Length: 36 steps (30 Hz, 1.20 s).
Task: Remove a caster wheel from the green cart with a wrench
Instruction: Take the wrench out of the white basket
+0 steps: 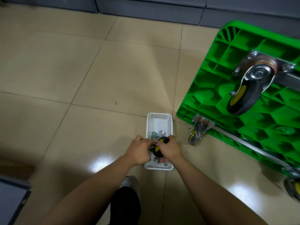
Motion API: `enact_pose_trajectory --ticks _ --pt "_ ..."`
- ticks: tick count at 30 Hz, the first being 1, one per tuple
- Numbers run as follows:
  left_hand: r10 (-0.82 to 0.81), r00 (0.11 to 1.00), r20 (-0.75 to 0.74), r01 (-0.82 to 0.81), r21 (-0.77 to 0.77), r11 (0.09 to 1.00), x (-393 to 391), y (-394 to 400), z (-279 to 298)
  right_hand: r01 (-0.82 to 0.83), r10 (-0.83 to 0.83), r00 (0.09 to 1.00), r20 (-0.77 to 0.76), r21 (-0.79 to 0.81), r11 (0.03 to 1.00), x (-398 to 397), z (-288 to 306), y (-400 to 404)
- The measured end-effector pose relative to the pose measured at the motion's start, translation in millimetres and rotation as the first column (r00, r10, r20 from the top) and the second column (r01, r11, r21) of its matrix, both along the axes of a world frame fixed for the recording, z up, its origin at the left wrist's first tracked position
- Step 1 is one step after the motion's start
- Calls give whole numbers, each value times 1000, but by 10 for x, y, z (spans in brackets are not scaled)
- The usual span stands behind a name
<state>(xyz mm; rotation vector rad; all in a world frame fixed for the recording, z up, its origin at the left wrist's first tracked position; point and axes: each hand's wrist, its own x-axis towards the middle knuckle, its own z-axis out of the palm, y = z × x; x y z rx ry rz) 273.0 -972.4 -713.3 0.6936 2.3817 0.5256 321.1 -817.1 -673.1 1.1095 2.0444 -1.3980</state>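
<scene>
The green cart (227, 88) stands tipped on its side at the right, its ribbed underside facing me. Three casters are still bolted to it: a large near one (253, 83), a lower one touching the floor (198, 130), and one at the bottom right edge (293, 189). A loose caster wheel (157, 149), black with a yellow hub and a metal plate, is held over the white basket (159, 118). My left hand (139, 150) grips it from the left and my right hand (170, 148) from the right. A wrench (162, 132) lies in the basket beneath it, only its open jaws showing.
Beige floor tiles spread to the left and ahead. Grey cabinet bases line the far wall (146, 7). A grey object sits at the bottom left corner (11, 200). My shoe and dark trouser leg (128, 192) are just behind the basket.
</scene>
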Motion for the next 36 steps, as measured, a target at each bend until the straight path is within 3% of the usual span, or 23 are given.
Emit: enact_pose_trajectory --ticks 3,5,8,12,15,18,20,21,23,25,28,34,36 --pt "-88 983 -161 83 -34 996 129 9 9 -59 61 998 -17 102 993 -70 14 25" --pt "-47 964 -260 50 5 999 149 98 14 -84 88 996 -20 151 985 -116 63 34" --pt "94 971 -221 -84 57 995 106 285 83 -84 91 995 -29 179 980 -203 138 78" --pt "160 952 -262 -142 88 986 111 463 107 -67 76 996 -50 168 983 -314 143 129" --pt "221 945 -243 -190 147 971 70 491 100 -47 53 993 -108 61 997 -383 135 159" --pt "290 933 -212 -253 186 949 -33 445 103 69 -93 975 -202 -123 990 -384 139 215" --pt "425 894 -143 -383 247 890 -122 408 120 180 -194 952 -237 -78 980 -319 50 279" --pt "481 870 -109 -437 281 854 -168 394 131 186 -184 962 -203 -12 982 -265 -15 297" --pt "559 828 -40 -514 346 785 -245 363 169 -47 48 999 -6 115 992 -140 -127 246" --pt "612 790 31 -572 394 719 -291 359 218 -313 277 938 207 169 934 -87 -217 123" --pt "652 753 89 -621 423 660 -336 351 220 -470 405 871 279 232 851 -133 -411 -53" --pt "637 763 107 -609 449 654 -395 338 123 -255 214 962 167 290 922 -255 -690 -219" --pt "615 781 109 -590 453 669 -376 341 72 -267 225 960 167 292 919 -292 -684 -232"
